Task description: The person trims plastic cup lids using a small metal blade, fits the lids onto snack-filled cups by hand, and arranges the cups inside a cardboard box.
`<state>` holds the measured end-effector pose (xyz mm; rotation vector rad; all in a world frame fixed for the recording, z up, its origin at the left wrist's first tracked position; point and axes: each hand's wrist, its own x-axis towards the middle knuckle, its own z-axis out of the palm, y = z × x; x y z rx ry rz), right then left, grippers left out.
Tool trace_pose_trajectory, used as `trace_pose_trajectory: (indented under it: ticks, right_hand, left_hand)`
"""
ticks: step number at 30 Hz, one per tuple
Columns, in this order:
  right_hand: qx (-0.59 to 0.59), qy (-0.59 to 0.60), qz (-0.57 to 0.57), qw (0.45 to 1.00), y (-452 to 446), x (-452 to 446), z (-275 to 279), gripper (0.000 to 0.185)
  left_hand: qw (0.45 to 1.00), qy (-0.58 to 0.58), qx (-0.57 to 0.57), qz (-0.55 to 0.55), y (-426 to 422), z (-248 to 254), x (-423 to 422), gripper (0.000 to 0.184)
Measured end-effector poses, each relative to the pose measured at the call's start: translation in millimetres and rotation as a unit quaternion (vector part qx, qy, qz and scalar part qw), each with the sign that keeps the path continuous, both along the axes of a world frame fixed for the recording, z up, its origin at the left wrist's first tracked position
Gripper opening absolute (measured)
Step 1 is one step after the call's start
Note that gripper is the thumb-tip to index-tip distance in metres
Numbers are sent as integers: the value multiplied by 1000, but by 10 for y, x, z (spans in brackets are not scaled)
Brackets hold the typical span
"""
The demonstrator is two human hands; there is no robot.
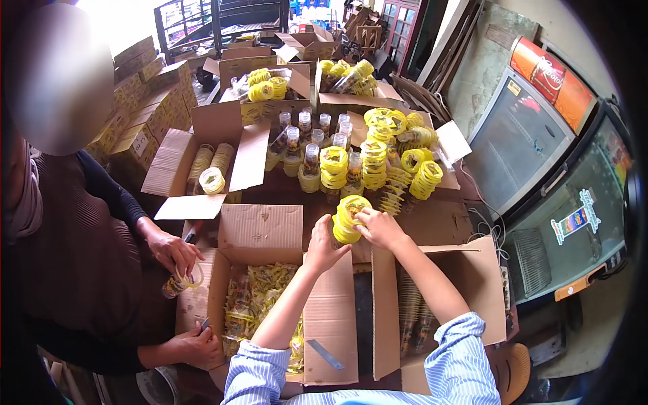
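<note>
Between my two hands is a stack of yellow-rimmed pieces (pixel 349 219), held above the gap between two open cartons. My right hand (pixel 378 228) grips its right side with bent fingers. On the left side, my left hand (pixel 325 246) has its fingers apart and raised beside the stack; whether it touches is hard to tell. Just beyond stand more yellow-rimmed stacks (pixel 374 164) and clear bottles with yellow rims (pixel 310 169). Below my left arm, an open carton (pixel 262 233) holds many small yellow packets (pixel 266 287). Under my right arm, another carton (pixel 472 270) contains ribbed stacks (pixel 413 304).
At the left a co-worker (pixel 101 250) holds a small bottle with a yellow ring (pixel 177 286). A carton with tube-like stacks (pixel 169 162) stands at the back left. Further cartons (pixel 263 101) fill the back. Glass-door coolers (pixel 523 145) stand at the right.
</note>
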<state>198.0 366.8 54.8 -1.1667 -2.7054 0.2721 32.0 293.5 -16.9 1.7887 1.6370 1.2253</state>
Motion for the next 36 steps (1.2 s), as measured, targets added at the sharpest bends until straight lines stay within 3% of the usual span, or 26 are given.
trace_pose_trajectory:
  ticks: [4,7,8,11,15,19,24,31,36]
  right_hand:
    - [55,-49,68,995,-24,-54,125,30]
    - [97,-27,94,990,-6,-35,74,30]
    - [102,-23,89,991,-13,-40,77,30]
    - [170,-42,97,980,-14,-71,67,28]
    - [278,-38,124,952,21,-86,-60,27]
    - [326,13,36,945,-75,-115,363,19]
    - [313,144,15,938,-176,-153,1038,20]
    - [282,194,-20,939,-425,-10,1109,24]
    - [239,272,-43,931,-576,32,1133,21]
  left_hand:
    - [996,-25,89,-15,319,-84,89,93]
    - [989,-126,71,-33,392,-15,101,90]
    - [987,-100,124,-17,399,26,107,83]
    - [982,-168,36,-76,438,-4,86,77]
    - [970,-235,25,-55,420,-27,127,73]
    - [980,-191,42,-36,344,0,114,74]
    - [992,-113,49,-8,316,-41,116,80]
    - [999,49,17,-2,299,221,116,91]
    - [996,91,16,1,365,292,99,76]
